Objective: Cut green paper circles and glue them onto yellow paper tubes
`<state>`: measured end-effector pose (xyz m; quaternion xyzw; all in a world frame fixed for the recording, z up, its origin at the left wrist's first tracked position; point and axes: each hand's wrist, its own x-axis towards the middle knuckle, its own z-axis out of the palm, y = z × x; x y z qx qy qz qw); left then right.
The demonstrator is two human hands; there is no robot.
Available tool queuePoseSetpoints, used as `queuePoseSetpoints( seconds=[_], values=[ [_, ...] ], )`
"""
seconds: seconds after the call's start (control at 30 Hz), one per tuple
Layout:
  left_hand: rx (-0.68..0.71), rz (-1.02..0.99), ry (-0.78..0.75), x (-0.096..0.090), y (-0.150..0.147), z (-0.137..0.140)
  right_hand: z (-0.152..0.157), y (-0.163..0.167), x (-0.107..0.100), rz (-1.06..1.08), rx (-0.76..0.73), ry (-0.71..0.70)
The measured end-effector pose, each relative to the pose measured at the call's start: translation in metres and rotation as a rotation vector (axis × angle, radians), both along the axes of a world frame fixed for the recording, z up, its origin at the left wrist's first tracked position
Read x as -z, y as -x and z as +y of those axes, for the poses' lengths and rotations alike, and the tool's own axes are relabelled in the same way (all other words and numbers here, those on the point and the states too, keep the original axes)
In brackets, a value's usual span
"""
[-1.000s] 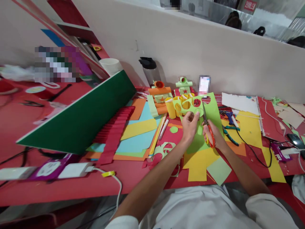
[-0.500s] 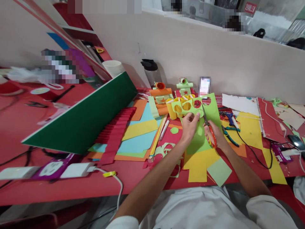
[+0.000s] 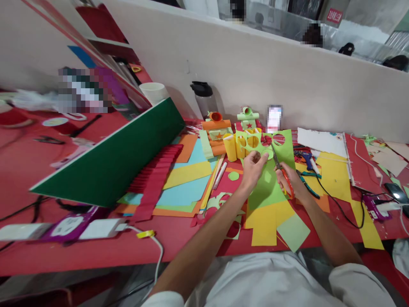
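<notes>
My right hand (image 3: 289, 175) is closed around the orange handles of a pair of scissors (image 3: 277, 159). Their blades point up and away, at a green paper sheet (image 3: 266, 187) with several round holes along its far part. My left hand (image 3: 254, 168) pinches the sheet beside a partly cut circle (image 3: 267, 152), left of the blades. A loose green paper disc (image 3: 234, 176) lies on red paper to the left of that hand. Behind the sheet stand yellow paper rolls (image 3: 230, 147) and two paper models, one mostly orange (image 3: 217, 132) and one light green (image 3: 248, 121).
A leaning dark green board (image 3: 111, 157) takes up the left side. Pliers (image 3: 309, 185), a blue glue gun (image 3: 307, 161) and its black cord lie at the right. A bottle (image 3: 203, 100) and a phone (image 3: 275, 118) stand by the wall. Red pleated paper (image 3: 156, 175) lies left of centre.
The scissors and my right hand have shifted slightly. The green sheet's far left part has tilted a little, showing more of the yellow rolls. My left hand keeps its pinch.
</notes>
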<state>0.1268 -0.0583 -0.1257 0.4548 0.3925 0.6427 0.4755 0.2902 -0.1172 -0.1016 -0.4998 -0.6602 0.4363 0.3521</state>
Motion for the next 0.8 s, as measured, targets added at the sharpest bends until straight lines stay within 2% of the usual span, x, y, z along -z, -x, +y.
queuePoseSetpoints(
  seconds=[0.27,0.37,0.57,0.8],
  values=[
    [0.058,0.015,0.014,-0.005,0.004,0.003,0.007,-0.01,0.009,-0.064,-0.025,-0.046],
    [0.085,0.03,0.017,-0.004,0.005,0.004,0.01,-0.014,0.012,-0.052,-0.028,-0.011],
    [0.16,0.078,0.045,-0.004,0.012,0.008,0.01,-0.018,0.004,-0.038,-0.039,0.014],
    [0.198,0.097,0.074,-0.013,0.017,0.003,0.009,-0.021,-0.001,-0.051,-0.031,0.051]
  ],
)
